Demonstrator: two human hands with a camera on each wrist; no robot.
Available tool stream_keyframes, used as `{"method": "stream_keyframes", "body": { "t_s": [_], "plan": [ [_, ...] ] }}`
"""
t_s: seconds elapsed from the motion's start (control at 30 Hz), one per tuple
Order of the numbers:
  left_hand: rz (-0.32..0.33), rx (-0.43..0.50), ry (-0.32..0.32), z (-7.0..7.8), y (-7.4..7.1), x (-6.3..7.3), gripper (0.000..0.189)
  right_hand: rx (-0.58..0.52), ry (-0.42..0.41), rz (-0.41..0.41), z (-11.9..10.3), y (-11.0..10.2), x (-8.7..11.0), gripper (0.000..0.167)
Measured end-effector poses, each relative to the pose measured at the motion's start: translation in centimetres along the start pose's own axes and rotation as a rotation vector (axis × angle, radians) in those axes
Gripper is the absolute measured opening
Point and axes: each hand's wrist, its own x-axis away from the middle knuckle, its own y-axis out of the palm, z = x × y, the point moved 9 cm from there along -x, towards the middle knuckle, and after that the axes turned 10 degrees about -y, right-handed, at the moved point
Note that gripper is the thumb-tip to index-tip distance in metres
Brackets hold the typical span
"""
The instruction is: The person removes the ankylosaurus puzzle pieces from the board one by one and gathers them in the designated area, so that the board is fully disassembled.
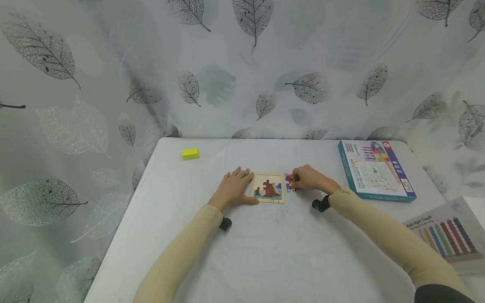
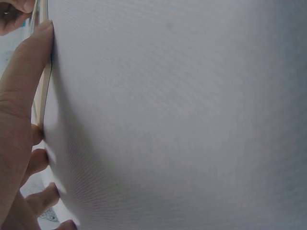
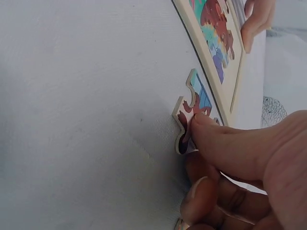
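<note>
A wooden puzzle board [image 1: 283, 198] lies on the white table, part of its brown, green and blue picture filled in. My left hand [image 1: 235, 187] rests at its left side with fingers spread; in the left wrist view the thumb [image 2: 29, 67] touches the board's edge. Just right of the board, my right hand [image 1: 310, 178] pinches a jigsaw piece [image 3: 184, 112] printed in brown and blue, thumb on its top face. The board's pale rim [image 3: 204, 55] is close beside that piece. Part of another piece [image 3: 179, 224] shows below the curled fingers.
A yellow block [image 1: 190, 154] sits at the back left of the table [image 1: 242, 261]. On the right lie a teal-edged box [image 1: 375, 170] and, nearer, a grey box with coloured sticks pictured on it [image 1: 447, 233]. A leaf-patterned curtain [image 1: 242, 84] hangs behind.
</note>
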Motion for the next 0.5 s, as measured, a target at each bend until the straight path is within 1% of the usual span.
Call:
{"method": "stream_keyframes", "body": {
  "t_s": [0.13,0.27,0.37,0.5],
  "plan": [
    [0.002,-0.001,-0.003,0.0,-0.1,0.0,0.107,-0.006,-0.008,0.013,-0.1,-0.2,0.0,0.018],
    [-0.004,-0.004,-0.005,0.0,-0.1,0.0,0.107,-0.008,-0.024,0.021,-0.7,-0.4,-0.2,0.015],
    [-0.012,-0.005,-0.008,0.1,-0.1,0.0,0.107,0.0,-0.046,0.021,-1.6,-0.4,-0.5,0.012],
    [-0.02,-0.004,-0.012,0.1,-0.1,0.1,0.107,0.013,-0.083,0.021,-3.6,-0.2,-1.1,0.01]
  ]
}}
